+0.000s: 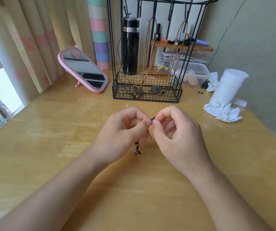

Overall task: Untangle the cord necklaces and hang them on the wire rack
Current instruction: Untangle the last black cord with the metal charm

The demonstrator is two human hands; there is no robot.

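Untangling step. The left hand (125,130) and right hand (175,130) are both pinching the dark cord necklace (153,118) above the surface (67,164), each grip closed on its knot; the pendant (137,149) is dangling below. The next move is probably calling for gentle teasing apart, then hanging on the wire rack (178,90).

Home dressing desk: mirror (83,69); curtains (25,39)

the left arm (58,189) and the right arm (225,194) are bare from the wrist right down to the edge of the picture. the left hand (123,135) and the right hand (179,135) are bare too. the thumb nails (148,122) are short, neat and plain, with rounded tips.
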